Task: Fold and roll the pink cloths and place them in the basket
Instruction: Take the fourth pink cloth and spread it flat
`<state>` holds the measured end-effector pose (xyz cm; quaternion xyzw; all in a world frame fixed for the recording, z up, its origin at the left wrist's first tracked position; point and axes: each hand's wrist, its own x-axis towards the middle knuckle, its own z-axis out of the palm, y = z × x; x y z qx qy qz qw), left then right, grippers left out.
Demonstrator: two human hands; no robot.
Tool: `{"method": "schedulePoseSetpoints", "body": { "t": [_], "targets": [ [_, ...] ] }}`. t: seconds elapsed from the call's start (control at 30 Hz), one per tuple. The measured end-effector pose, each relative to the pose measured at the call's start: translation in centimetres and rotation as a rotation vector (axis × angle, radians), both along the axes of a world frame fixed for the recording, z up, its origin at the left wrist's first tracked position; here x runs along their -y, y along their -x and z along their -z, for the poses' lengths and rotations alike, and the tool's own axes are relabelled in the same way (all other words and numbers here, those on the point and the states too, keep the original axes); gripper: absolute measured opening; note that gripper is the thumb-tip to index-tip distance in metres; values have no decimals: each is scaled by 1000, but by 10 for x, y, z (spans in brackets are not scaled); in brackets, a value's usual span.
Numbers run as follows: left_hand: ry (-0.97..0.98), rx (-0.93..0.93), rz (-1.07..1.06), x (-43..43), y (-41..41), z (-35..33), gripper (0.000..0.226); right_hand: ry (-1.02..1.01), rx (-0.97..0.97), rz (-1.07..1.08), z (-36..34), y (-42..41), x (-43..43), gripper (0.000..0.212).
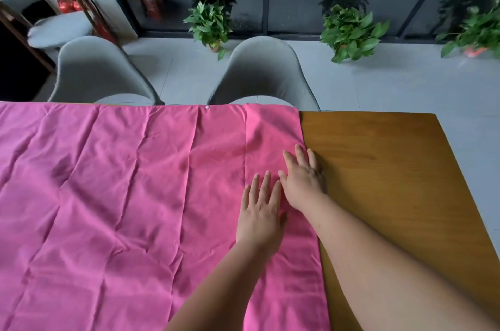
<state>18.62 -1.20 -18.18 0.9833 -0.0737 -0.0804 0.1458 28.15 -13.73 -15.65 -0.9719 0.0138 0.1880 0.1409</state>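
Head view shows the big pink cloth [121, 195] spread flat over most of the wooden table [392, 168], and a long strip [273, 130] on its right side looks folded over. Two grey chairs [259, 73] stand past the far side, and behind them on the floor leafy green plants [211, 24] grow in small pots [213, 47]. My left hand [261, 211] and my right hand [301, 179] lie flat on the strip, side by side, fingers straight, holding nothing.
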Motion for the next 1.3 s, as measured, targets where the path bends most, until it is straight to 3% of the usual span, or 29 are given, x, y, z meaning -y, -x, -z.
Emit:
{"method": "schedulePoseSetpoints", "body": {
  "t": [0.37, 0.5, 0.6, 0.77, 0.93, 1.07, 1.3],
  "targets": [
    [-30, 53, 65, 12, -32, 15, 76, 129, 160, -17, 32, -107, -16, 80],
    [2, 89, 54, 13, -35, 17, 78, 175, 302, 91, 48, -104, -15, 85],
    [54, 120, 54, 12, -37, 17, 80, 205, 289, 157, 48, -107, -19, 86],
    [165, 114, 45, 6, -33, 14, 75, 278, 277, 105, 45, -91, -21, 79],
    [190, 179, -13, 2, -21, 20, 52, 127, 320, 62, 37, -63, -9, 62],
    [114, 197, 32, 7, -18, 26, 63, 38, 268, 232, 19, -87, -2, 51],
    [60, 170, 41, 11, -21, 26, 76, 100, 263, 82, 23, -121, 3, 55]
  ]
}}
